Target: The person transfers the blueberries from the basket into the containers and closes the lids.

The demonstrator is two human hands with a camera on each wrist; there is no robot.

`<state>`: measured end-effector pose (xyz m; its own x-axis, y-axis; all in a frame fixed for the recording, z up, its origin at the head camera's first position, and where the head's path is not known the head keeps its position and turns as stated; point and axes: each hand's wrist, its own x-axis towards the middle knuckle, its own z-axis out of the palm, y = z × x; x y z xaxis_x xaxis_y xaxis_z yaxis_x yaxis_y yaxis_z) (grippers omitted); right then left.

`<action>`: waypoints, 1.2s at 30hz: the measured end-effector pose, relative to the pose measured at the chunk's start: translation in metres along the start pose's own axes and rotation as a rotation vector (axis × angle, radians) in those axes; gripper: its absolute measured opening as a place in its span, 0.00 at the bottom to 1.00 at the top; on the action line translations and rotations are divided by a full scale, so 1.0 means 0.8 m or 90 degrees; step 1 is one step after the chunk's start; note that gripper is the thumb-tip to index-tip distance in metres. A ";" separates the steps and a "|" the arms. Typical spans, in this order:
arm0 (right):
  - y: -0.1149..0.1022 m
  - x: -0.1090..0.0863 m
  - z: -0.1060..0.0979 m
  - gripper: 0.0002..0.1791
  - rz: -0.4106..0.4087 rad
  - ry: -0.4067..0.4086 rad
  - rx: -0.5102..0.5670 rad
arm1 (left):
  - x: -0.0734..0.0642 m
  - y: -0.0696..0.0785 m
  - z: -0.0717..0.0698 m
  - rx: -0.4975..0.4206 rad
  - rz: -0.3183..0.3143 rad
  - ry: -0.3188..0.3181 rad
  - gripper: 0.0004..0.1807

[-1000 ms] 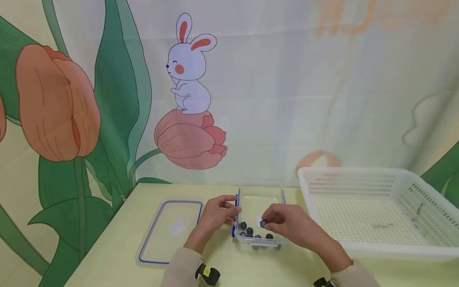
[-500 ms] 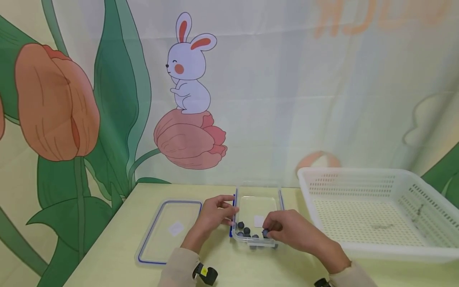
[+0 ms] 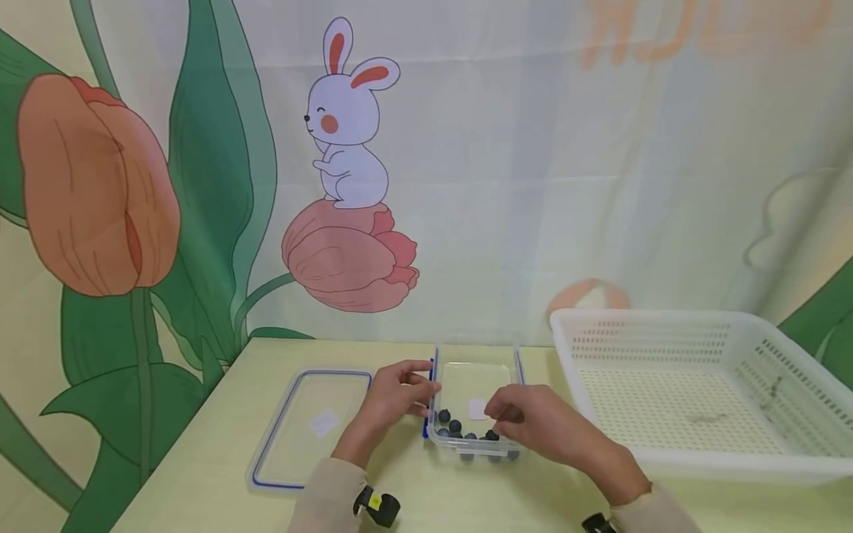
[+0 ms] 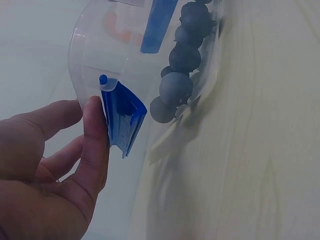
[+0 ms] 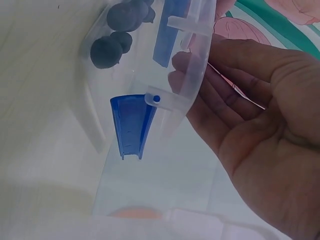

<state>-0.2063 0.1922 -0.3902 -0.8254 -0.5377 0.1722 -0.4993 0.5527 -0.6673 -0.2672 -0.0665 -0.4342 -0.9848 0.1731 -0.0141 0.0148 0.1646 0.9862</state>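
Observation:
A clear plastic food container with blue side latches stands in front of me on the table. Several blueberries lie in its near end. At its left side rests my left hand, fingertips touching the wall and rim beside a latch. My right hand is over the right rim, fingers loosely bent. Its fingertips show through the clear wall in the right wrist view, with no blueberry visible between them. A dark blueberry lies just below that hand.
The container's lid, with a blue seal and a white label, lies flat to the left. On the right stands a large white perforated basket. Behind the pale table hangs a printed cloth.
My right hand has lowered a blueberry into the container's near end and let go of it, then lifted slightly. The left hand stays at the container's side.

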 end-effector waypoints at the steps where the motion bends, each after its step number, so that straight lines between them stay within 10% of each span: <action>1: 0.000 0.000 0.000 0.06 0.003 0.002 0.002 | 0.000 0.000 0.000 0.001 0.001 0.000 0.27; 36: -0.006 0.022 0.018 0.07 -0.017 0.120 0.053 | -0.007 0.027 -0.033 0.035 0.019 0.072 0.23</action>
<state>-0.2148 0.1713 -0.3943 -0.8507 -0.4186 0.3179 -0.5046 0.4812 -0.7168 -0.2655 -0.0895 -0.4084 -0.9970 0.0689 0.0366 0.0507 0.2151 0.9753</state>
